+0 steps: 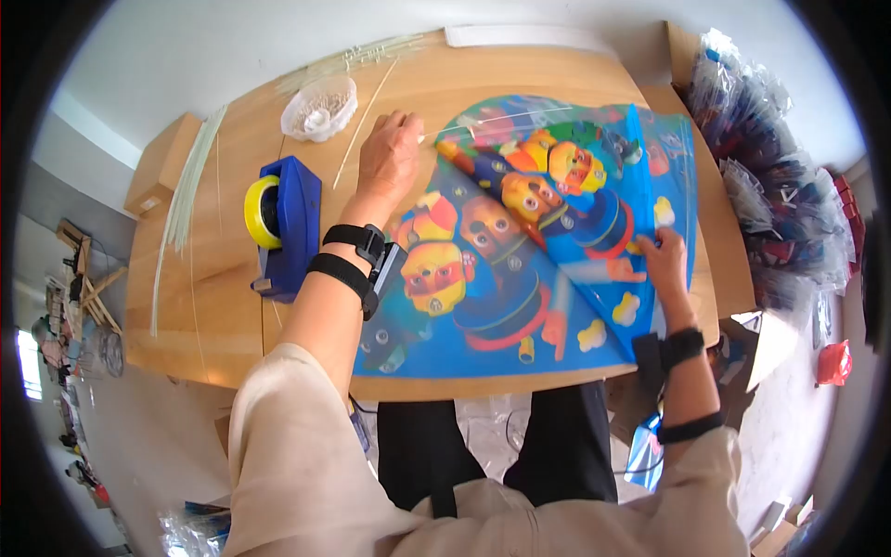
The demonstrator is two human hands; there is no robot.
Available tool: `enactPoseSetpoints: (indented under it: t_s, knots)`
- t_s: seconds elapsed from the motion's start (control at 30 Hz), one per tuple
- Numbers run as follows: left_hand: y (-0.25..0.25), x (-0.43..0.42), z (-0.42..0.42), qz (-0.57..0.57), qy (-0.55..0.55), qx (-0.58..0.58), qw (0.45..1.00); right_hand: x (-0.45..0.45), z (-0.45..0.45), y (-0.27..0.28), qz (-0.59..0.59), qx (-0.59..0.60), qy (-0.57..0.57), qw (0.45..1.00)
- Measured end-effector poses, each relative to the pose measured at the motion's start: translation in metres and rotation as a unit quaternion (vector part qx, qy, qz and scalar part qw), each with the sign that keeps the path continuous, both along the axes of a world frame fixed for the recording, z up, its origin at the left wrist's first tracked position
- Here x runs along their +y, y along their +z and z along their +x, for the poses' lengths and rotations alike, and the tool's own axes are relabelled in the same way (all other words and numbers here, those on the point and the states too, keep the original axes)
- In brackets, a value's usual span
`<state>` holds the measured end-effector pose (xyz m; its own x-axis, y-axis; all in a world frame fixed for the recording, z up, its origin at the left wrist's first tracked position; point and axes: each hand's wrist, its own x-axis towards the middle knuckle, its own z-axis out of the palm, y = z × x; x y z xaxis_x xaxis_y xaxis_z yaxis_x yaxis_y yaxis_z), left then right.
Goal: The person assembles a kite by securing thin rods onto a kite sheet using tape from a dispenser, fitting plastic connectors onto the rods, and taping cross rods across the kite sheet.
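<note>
A blue kite (594, 320) of thin printed plastic, with cartoon dogs on it, lies on the table in front of me, its right part folded over. My left hand (390, 153) is closed above the kite's upper left edge. From its fingers a thin white string (520, 116) seems to run right across the top of the kite. My right hand (664, 260) pinches the plastic near the kite's right side. What lies under its fingertips is partly hidden.
Left of my forearm stands a blue tape dispenser (302, 213) with yellow tape. Behind it sits a white plastic bowl (320, 110) with small pieces. Thin white rods (192, 176) lie along the left. Bagged goods (761, 167) hang over the right side, beside a cardboard box (682, 116).
</note>
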<state>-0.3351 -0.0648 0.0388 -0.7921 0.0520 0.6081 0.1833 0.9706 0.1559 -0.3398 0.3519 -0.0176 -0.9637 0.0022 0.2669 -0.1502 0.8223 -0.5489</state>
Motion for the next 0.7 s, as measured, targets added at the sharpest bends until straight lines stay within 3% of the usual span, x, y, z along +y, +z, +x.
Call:
enactPoseSetpoints:
  t_s: [0.1, 0.2, 0.27, 0.3, 0.37, 0.43, 0.5, 0.7]
  knots:
    - [0.017, 0.034, 0.043, -0.019, -0.05, -0.017, 0.998, 0.019, -0.02, -0.012, 0.068, 0.102, 0.006, 0.992]
    - [0.01, 0.06, 0.107, -0.029, -0.071, -0.053, 0.996, 0.001, 0.007, 0.026, 0.07, 0.126, 0.012, 0.99]
    - [0.001, 0.067, 0.147, -0.054, -0.08, -0.077, 0.992, -0.022, 0.034, 0.047, -0.04, 0.104, 0.078, 0.991]
    - [-0.004, 0.072, 0.166, -0.051, -0.079, -0.083, 0.992, -0.036, 0.051, 0.051, -0.038, 0.098, 0.08, 0.991]
    - [-0.016, 0.079, 0.202, -0.049, -0.045, -0.128, 0.99, -0.065, 0.093, 0.056, -0.136, 0.045, 0.212, 0.967]
    - [-0.031, 0.081, 0.226, -0.031, -0.044, -0.108, 0.993, -0.085, 0.122, 0.039, -0.07, 0.112, 0.306, 0.943]
    - [-0.039, 0.086, 0.243, -0.013, -0.007, -0.15, 0.989, -0.103, 0.151, 0.032, -0.056, 0.072, 0.34, 0.936]
    - [-0.039, 0.093, 0.258, 0.02, -0.003, -0.099, 0.995, -0.134, 0.183, 0.01, 0.001, 0.067, 0.323, 0.944]
